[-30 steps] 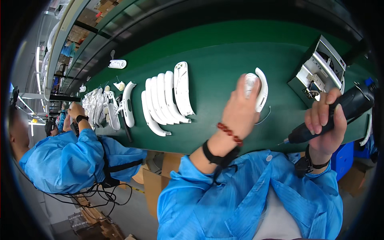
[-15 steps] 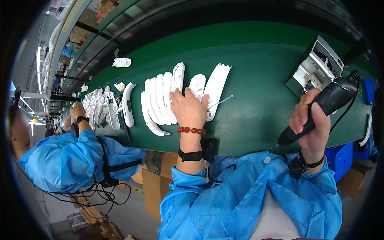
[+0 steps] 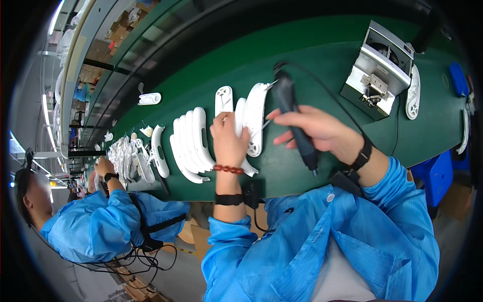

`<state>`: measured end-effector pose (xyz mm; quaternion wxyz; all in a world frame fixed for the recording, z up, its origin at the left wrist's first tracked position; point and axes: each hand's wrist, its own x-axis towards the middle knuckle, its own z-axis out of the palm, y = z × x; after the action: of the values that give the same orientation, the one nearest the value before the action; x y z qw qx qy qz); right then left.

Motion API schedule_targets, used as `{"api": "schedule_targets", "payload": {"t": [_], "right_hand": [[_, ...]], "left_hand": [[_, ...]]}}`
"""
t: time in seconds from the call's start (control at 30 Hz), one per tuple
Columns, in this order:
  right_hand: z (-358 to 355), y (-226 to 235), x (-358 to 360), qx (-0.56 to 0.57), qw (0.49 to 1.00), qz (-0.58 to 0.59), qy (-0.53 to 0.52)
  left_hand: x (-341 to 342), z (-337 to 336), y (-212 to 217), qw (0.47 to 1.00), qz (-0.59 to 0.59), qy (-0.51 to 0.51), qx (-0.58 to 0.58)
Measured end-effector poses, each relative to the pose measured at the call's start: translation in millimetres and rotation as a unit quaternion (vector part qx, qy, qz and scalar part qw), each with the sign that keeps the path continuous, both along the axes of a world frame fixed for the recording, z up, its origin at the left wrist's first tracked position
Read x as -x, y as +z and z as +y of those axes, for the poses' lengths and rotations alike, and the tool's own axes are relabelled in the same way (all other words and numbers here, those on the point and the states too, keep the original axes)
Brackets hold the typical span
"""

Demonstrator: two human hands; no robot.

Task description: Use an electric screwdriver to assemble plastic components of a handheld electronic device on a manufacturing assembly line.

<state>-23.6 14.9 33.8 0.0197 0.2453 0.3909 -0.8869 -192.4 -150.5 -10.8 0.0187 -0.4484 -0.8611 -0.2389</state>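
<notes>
My left hand (image 3: 230, 141) rests among white curved plastic shells, its fingers bent and its thumb against one shell (image 3: 240, 111) that shows on the right and below the hand. Just beyond my fingertips lies a short white plastic piece (image 3: 224, 95) with its inner side up. Directly to the right is a longer white shell (image 3: 257, 108), also inner side up, with a thin rod across it. My right hand (image 3: 322, 128) holds a black electric screwdriver (image 3: 296, 116) between thumb and fingers in a loose grip, its bit pointing down toward the near table edge.
A row of white shells (image 3: 188, 138) stands left of my hand. A silver-and-black machine (image 3: 377, 75) sits at the back right, with a white shell (image 3: 413, 95) beside it. The screwdriver's cord trails across the green table (image 3: 322, 60). A co-worker (image 3: 95, 221) handles white parts at far left.
My right hand has swung left with the screwdriver, from near the machine to beside the white shells, and its grip has loosened. My left hand's fingers have drawn together.
</notes>
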Motion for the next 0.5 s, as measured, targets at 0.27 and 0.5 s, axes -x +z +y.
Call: {"api": "schedule_targets", "payload": {"t": [0.27, 0.5], "right_hand": [[-20, 1, 8, -0.082, 0.996, -0.034, 0.022], [-1, 81, -144, -0.338, 0.939, 0.011, -0.065]], "left_hand": [[-27, 11, 9, 0.974, -0.156, -0.065, -0.153], [-117, 82, 81, 0.942, -0.087, -0.243, -0.215]]}}
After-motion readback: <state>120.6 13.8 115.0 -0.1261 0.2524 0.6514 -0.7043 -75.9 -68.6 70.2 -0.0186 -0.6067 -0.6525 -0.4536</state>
